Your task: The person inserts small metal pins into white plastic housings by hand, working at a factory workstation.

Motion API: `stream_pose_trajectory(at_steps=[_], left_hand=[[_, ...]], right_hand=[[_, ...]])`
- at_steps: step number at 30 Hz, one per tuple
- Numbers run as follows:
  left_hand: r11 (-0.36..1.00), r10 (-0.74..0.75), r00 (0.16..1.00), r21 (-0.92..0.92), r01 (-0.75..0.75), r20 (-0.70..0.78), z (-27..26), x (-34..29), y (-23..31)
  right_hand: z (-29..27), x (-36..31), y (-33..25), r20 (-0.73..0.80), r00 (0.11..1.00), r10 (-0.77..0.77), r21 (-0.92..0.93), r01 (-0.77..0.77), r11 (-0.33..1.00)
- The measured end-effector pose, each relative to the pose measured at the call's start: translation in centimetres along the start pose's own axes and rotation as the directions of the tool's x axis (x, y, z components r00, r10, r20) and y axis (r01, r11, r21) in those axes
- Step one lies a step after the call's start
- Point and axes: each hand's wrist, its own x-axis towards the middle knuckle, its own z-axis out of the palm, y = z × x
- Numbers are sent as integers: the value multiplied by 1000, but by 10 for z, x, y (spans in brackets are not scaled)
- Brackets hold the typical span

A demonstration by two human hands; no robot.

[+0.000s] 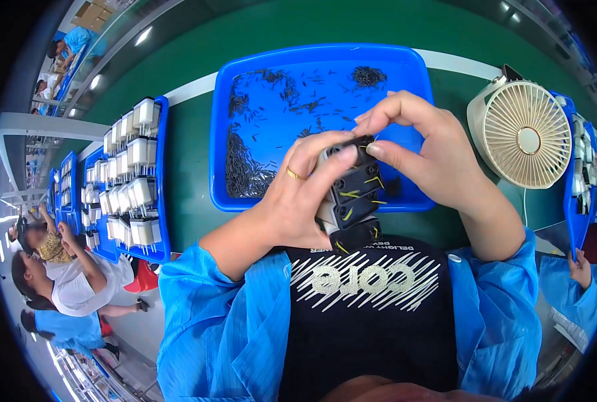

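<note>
My left hand, with a ring on one finger, grips a stack of several black-and-white blocks in front of my chest. Short yellow wires stick out of their black faces. My right hand reaches the uppermost block, thumb and forefinger bent in a pinch beside a yellow wire. Whatever lies between those fingertips is too small to make out. Just beyond both hands is a blue bin that holds many short, thin black pieces, some heaped along its left side.
A round cream fan stands right of the bin, its cable hanging down. Blue trays with rows of white blocks stand at the left. Another blue tray is at the far right, near a co-worker's hand. People are at the left.
</note>
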Motion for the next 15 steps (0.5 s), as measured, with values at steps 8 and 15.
stream_pose_trajectory(at_steps=[8,15], left_hand=[[957,-273,961,-96,275,31,-16,-5,-1],[964,-239,971,-115,238,11,-17,0,-6]], right_hand=[[-20,14,51,-16,974,226,-126,-227,966],[3,8,64,190,967,168,-516,-47,855]])
